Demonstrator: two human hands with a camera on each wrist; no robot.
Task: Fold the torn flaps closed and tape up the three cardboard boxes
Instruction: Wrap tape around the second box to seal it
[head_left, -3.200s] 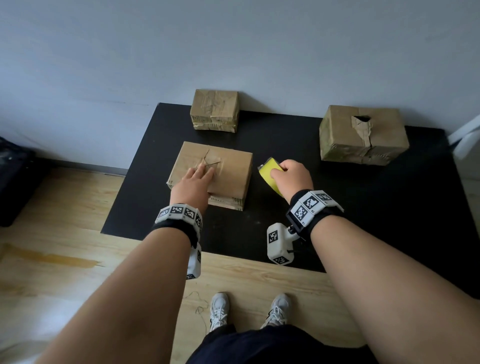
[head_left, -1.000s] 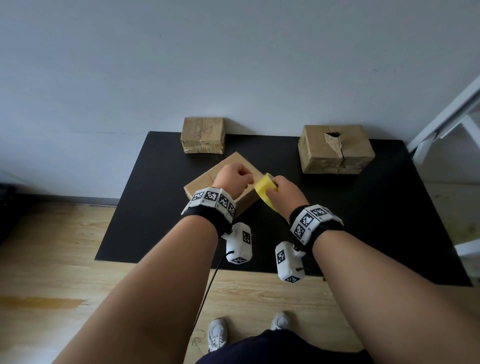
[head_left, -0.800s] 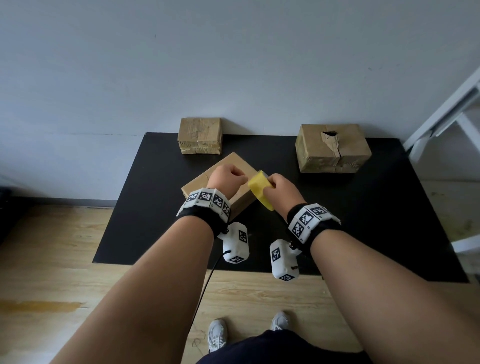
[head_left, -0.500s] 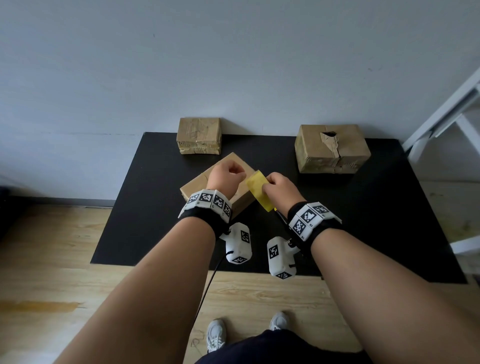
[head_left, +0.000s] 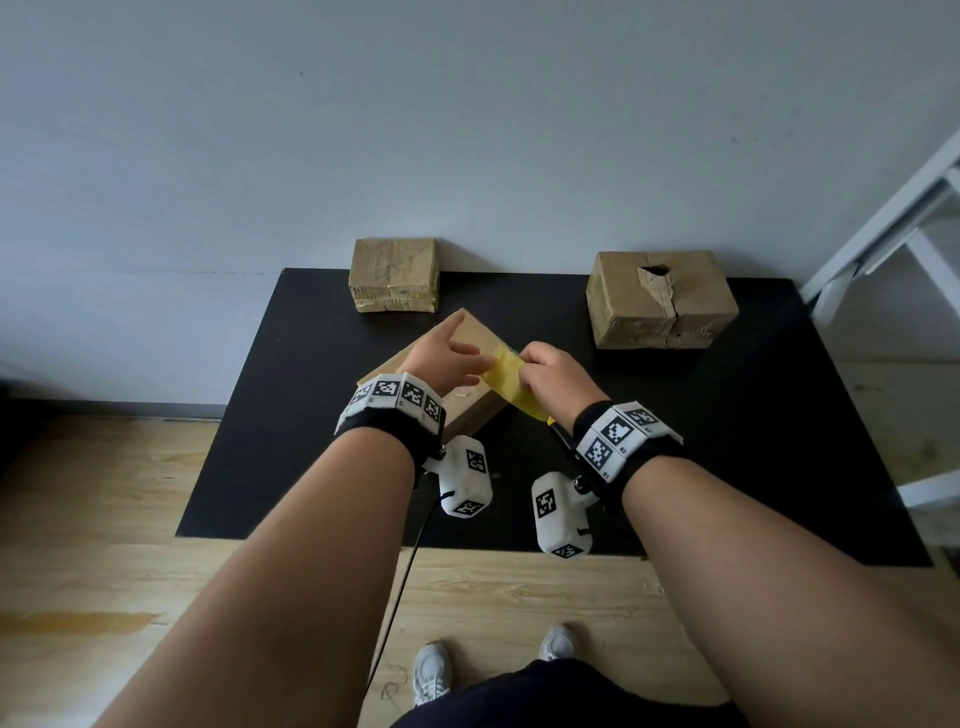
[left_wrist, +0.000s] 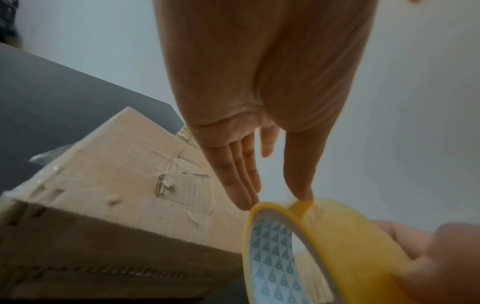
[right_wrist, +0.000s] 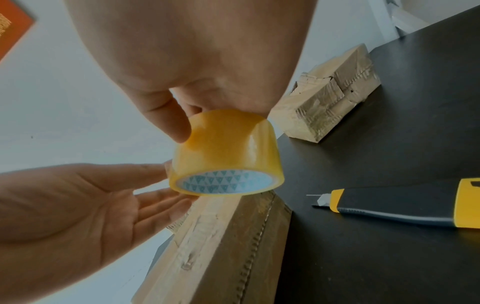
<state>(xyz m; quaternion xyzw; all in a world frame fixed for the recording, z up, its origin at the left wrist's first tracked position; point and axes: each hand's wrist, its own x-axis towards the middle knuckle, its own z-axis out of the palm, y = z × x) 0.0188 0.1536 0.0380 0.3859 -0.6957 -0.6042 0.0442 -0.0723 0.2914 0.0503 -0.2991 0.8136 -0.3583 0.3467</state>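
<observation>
Three brown cardboard boxes sit on the black table (head_left: 291, 415). The near box (head_left: 467, 415) lies turned at an angle under my hands, its worn taped top (left_wrist: 116, 181) facing up. My right hand (head_left: 524, 364) grips a yellow tape roll (head_left: 511, 384) just above that box. In the right wrist view its thumb and fingers wrap the tape roll (right_wrist: 226, 152). My left hand (head_left: 480, 361) reaches over with straight fingers; its thumb tip (left_wrist: 302, 196) and fingertips touch the roll's outer face. The back-left box (head_left: 395, 273) looks closed. The back-right box (head_left: 660, 299) has a torn hole on top.
A yellow and black utility knife (right_wrist: 405, 205) with its blade out lies on the table right of the near box. A white frame (head_left: 883, 218) stands past the table's right end. A wall runs close behind the table, and wooden floor lies in front.
My left hand was curled beside the roll; now its fingers are stretched out and touch the roll. The right hand has tilted the roll slightly. The boxes have not moved in the last second.
</observation>
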